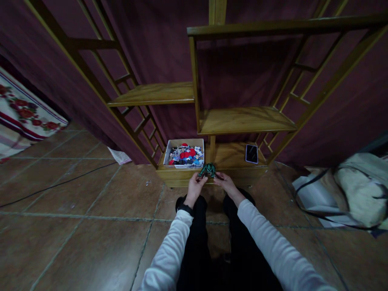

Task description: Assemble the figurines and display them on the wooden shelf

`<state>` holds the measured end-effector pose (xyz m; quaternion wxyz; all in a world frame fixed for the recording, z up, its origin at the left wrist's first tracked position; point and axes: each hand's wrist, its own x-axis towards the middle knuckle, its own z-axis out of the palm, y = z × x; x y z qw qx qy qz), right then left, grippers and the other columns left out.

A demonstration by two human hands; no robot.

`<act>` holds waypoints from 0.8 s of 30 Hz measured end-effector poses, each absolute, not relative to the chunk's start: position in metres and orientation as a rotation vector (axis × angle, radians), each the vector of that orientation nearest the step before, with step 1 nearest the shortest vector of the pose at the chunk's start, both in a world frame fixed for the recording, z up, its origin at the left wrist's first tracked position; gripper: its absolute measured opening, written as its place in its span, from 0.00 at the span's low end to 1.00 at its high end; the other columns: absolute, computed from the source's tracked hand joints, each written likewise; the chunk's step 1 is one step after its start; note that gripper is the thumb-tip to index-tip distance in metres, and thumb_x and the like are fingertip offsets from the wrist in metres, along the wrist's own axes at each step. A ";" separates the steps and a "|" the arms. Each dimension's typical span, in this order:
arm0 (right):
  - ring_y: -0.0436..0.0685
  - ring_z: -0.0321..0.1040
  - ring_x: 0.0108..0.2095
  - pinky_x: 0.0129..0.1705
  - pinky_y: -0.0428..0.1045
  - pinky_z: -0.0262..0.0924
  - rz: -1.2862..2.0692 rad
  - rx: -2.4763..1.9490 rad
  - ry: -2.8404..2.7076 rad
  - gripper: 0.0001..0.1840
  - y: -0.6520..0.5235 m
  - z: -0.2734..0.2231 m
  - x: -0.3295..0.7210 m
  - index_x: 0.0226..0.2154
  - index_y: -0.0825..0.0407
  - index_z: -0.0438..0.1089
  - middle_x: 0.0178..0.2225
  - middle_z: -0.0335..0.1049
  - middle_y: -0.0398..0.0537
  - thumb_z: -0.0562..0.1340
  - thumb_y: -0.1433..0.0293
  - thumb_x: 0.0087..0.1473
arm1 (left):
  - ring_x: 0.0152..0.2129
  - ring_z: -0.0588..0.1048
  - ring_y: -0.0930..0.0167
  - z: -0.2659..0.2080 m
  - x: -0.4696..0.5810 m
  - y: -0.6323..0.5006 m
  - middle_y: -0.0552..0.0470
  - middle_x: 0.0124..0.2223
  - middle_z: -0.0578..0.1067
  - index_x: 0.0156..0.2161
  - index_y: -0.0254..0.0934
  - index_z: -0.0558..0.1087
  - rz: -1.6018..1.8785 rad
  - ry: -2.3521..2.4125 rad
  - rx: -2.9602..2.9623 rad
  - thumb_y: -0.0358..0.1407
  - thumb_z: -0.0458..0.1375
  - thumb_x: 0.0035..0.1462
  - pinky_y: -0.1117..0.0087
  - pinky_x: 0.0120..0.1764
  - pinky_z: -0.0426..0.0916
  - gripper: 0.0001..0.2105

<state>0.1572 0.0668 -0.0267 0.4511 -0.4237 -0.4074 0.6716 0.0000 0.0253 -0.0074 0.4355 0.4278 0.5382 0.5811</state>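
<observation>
A small dark green and black object (207, 170), perhaps a figure, is held up between my two hands in front of the low shelf. My left hand (195, 186) pinches its left side, with a dark band at the wrist. On the other side my right hand (224, 182) grips its right edge with thumb and fingers. Its exact kind is too small to make out. Just behind it, a white box (169, 146) stands on the shelf base, filled with many small red, blue, white and black pieces.
The wooden shelf unit (247, 119) rises in front of a dark red curtain. A phone or tablet (251, 154) lies on its base at right. Bags (357, 194) sit on the tiled floor at right; a black cable (60, 184) runs across it at left.
</observation>
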 end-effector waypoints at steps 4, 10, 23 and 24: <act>0.56 0.69 0.36 0.41 0.57 0.65 1.665 -1.050 -0.996 0.22 0.067 -0.027 0.157 0.34 0.50 0.70 0.36 0.71 0.46 0.70 0.64 0.31 | 0.20 0.65 0.77 -0.005 0.000 0.025 0.58 0.23 0.68 0.32 0.35 0.68 1.433 1.355 1.064 0.39 0.65 0.39 0.76 0.26 0.59 0.15; 0.53 0.69 0.30 0.38 0.55 0.66 1.652 -1.069 -0.961 0.21 0.066 -0.028 0.156 0.31 0.50 0.68 0.30 0.70 0.44 0.70 0.63 0.30 | 0.21 0.66 0.77 -0.004 0.001 0.025 0.57 0.24 0.69 0.31 0.35 0.68 1.432 1.351 1.071 0.39 0.66 0.38 0.76 0.27 0.59 0.15; 0.50 0.67 0.25 0.33 0.50 0.66 1.683 -1.053 -0.898 0.24 0.068 -0.023 0.156 0.28 0.52 0.67 0.25 0.67 0.42 0.69 0.55 0.29 | 0.24 0.71 0.74 0.003 0.005 0.022 0.54 0.27 0.73 0.32 0.36 0.66 1.403 1.291 1.004 0.42 0.65 0.38 0.75 0.27 0.63 0.18; 0.50 0.67 0.25 0.33 0.50 0.66 1.686 -1.046 -0.893 0.24 0.067 -0.022 0.157 0.28 0.52 0.67 0.24 0.67 0.41 0.69 0.54 0.29 | 0.24 0.71 0.74 0.003 0.005 0.021 0.54 0.27 0.73 0.33 0.36 0.66 1.401 1.283 1.005 0.43 0.65 0.39 0.75 0.27 0.63 0.18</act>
